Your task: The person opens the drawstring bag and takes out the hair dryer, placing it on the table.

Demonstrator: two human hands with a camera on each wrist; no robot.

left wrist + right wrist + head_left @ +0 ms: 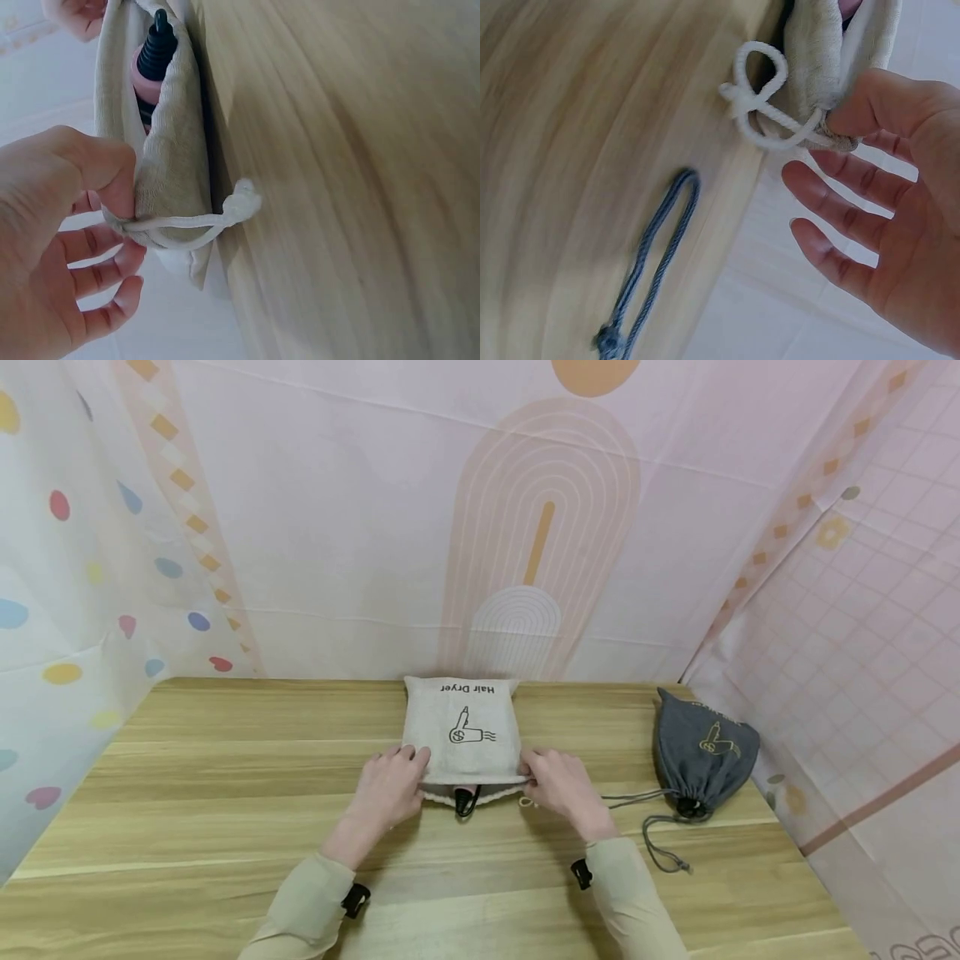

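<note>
A light beige drawstring bag, printed "Hair Dryer" with a dryer outline, lies on the table with its mouth toward me. Inside the mouth, the black cord end and pink handle of a hair dryer show; the rest is hidden by cloth. My left hand pinches the left corner of the mouth between thumb and forefinger, beside a knotted white cord. The opposite corner is pinched by my right hand, next to another looped white cord. The other fingers of both hands are loosely bent.
To the right on the wooden table lies a dark grey drawstring bag, its neck gathered, with grey cords trailing toward my right hand. A patterned cloth backdrop rises behind the table and at both sides.
</note>
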